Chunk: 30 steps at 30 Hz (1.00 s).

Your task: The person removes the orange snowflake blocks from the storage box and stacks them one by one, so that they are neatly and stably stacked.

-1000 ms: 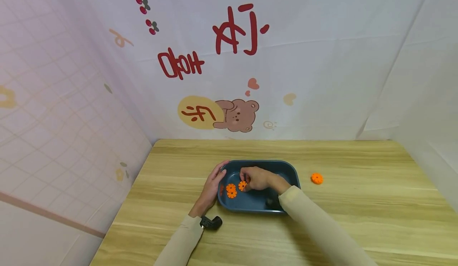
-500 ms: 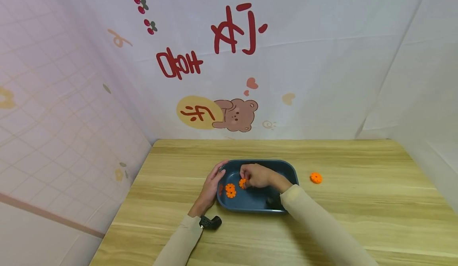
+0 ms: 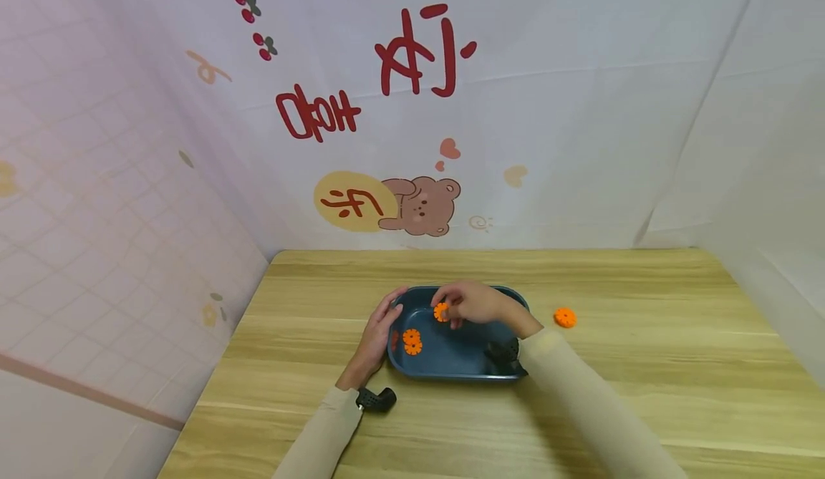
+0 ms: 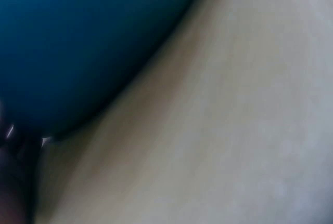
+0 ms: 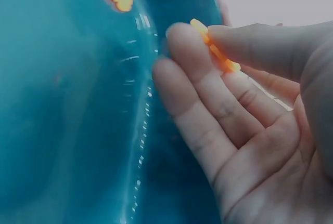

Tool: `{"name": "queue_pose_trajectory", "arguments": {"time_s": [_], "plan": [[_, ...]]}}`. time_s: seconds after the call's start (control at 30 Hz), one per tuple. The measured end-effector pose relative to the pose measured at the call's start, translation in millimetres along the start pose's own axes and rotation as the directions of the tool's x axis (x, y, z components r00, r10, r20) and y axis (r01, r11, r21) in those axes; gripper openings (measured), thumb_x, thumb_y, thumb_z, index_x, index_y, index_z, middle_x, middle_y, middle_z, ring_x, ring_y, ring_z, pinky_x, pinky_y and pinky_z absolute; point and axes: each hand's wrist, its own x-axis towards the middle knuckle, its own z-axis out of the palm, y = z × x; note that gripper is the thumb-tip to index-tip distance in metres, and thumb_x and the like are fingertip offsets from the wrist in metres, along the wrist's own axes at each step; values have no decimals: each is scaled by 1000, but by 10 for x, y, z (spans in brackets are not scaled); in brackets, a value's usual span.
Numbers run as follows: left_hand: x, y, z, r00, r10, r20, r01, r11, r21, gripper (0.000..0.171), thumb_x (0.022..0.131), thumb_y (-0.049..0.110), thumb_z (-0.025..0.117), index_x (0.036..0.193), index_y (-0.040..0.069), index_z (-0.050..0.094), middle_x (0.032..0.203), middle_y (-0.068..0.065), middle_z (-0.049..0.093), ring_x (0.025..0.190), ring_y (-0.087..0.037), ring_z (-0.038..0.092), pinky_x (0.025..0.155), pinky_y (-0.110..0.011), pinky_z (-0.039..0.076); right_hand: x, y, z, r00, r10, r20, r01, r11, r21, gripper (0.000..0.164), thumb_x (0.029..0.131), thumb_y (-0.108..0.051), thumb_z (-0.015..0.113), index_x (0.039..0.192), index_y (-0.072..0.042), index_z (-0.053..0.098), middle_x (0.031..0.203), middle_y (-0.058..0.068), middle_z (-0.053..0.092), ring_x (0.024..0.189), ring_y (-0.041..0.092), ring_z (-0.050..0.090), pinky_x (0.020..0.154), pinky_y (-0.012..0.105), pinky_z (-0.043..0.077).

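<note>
"Right hand [image 3: 473,302]?"
"Thumb and fingers pinch an orange disc [image 3: 441,312], within the outline of the blue tray [image 3: 445,355]."
"And the left hand [image 3: 376,331]?"
"Straight-fingered, against the tray's left rim."
"Room?"
"Tray floor spreads between that disc and two more discs [image 3: 413,349]."

From my head I look forward and down, well back, taking in the desk [image 3: 309,307], the wall [image 3: 580,107] behind, my left hand [image 3: 377,327] and right hand [image 3: 475,302]. My left-wrist camera [image 3: 382,399] is so near the blue basin [image 3: 445,359] that its side and the desk blur. My right-wrist camera [image 3: 501,354] looks closely past my palm into the basin, sharing the pinched orange disc [image 3: 440,312] with the head view.
</note>
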Motion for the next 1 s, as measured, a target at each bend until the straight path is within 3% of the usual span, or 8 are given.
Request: {"name": "queue_pose_trajectory", "arguments": {"time_s": [0.3,0.4,0.43,0.53,0.63,0.8,0.9,1.0], "plan": [[1,-5,-5,1000,5,0,-5,1000,-1,42,106,28,46,146,15,49,155,-1,39,139,-23,35,112,-34,29,-175,-15,-109,1000,11,-3,-10,981,193,33,93,5,55,126,11,56,91,21,66,87,45,68,81,51,56],[-8,0,-10,1000,-4,1,4,1000,7,43,106,29,46,147,16,48,153,-4,40,132,-29,40,91,-24,42,-220,10,-139,1000,-6,-13,9,976,216,35,92,9,54,127,11,56,92,18,67,90,45,68,83,53,55],[-13,1,-10,1000,-6,1,6,1000,10,43,106,30,46,147,16,48,152,-5,41,119,-31,48,80,-23,45,-236,17,-152,1000,-12,-18,15,976,219,36,91,10,55,127,11,56,93,17,67,91,44,69,83,51,56],[-17,7,-9,1000,-9,3,9,1000,13,43,107,28,45,148,15,46,152,-7,39,114,-31,48,68,-22,42,-296,29,-197,999,-30,-30,36,971,237,38,90,9,59,128,10,55,95,18,66,94,44,69,84,47,56],[-15,15,-4,1000,-9,9,9,1000,10,44,107,26,43,149,14,44,154,-7,37,120,-30,47,80,-23,44,-369,29,-239,998,-42,-43,51,971,233,39,89,5,65,127,9,55,97,18,65,98,45,68,83,37,57],[-5,-4,-11,1000,18,21,-18,1000,0,43,108,23,41,149,11,44,159,-8,31,146,-25,24,111,-35,29,-485,55,-289,997,-49,-60,63,964,258,41,89,0,69,126,9,55,98,18,65,99,47,67,83,34,57],[-7,-17,-14,999,42,28,-41,999,-10,42,107,24,42,147,11,46,160,-10,29,151,-19,14,120,-44,14,-558,73,-328,995,-54,-82,73,963,259,42,89,-3,71,126,10,55,97,17,65,97,48,67,82,35,57],[-12,-20,-14,998,56,31,-55,998,-16,42,107,27,44,146,12,47,160,-12,28,151,-20,14,120,-49,12,-643,101,-373,991,-70,-111,93,973,213,41,89,-6,71,125,8,56,94,15,65,91,45,68,81,35,57]]}}
